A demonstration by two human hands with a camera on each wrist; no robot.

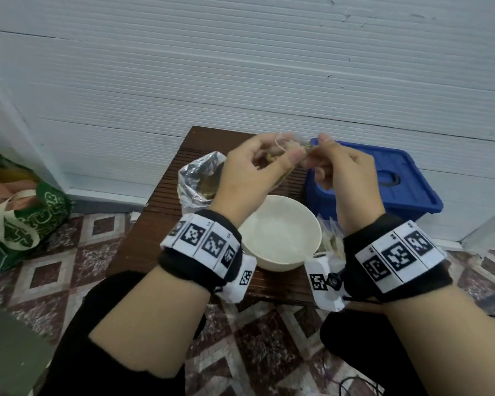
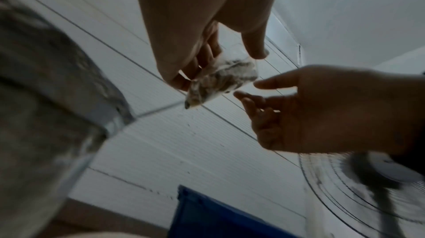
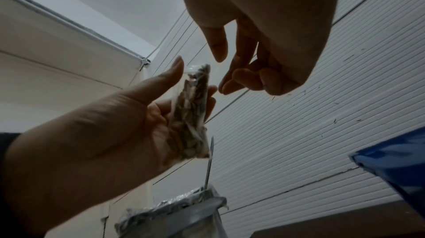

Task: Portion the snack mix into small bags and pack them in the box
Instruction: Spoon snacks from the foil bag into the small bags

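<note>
My left hand point(image 1: 280, 150) is raised over the table and holds a small clear bag point(image 1: 270, 155) of snack mix between thumb and fingers. The left wrist view shows the filled bag point(image 2: 220, 82) under the left hand point(image 2: 220, 67). In the right wrist view the bag point(image 3: 190, 114) stands upright against the left palm. My right hand point(image 1: 320, 141) hovers at the bag's top, fingers loosely curled point(image 3: 224, 71); a small gap separates them from the bag. The blue box point(image 1: 383, 181) stands to the right with its lid on.
An opened foil snack bag point(image 1: 200, 178) stands at the back of the low wooden table point(image 1: 155, 224), with a thin metal handle point(image 3: 209, 160) rising from it. A white bowl point(image 1: 280, 197) sits under my wrists beside a pile of clear bags point(image 1: 330, 235). A green tote point(image 1: 20, 218) lies on the floor, left.
</note>
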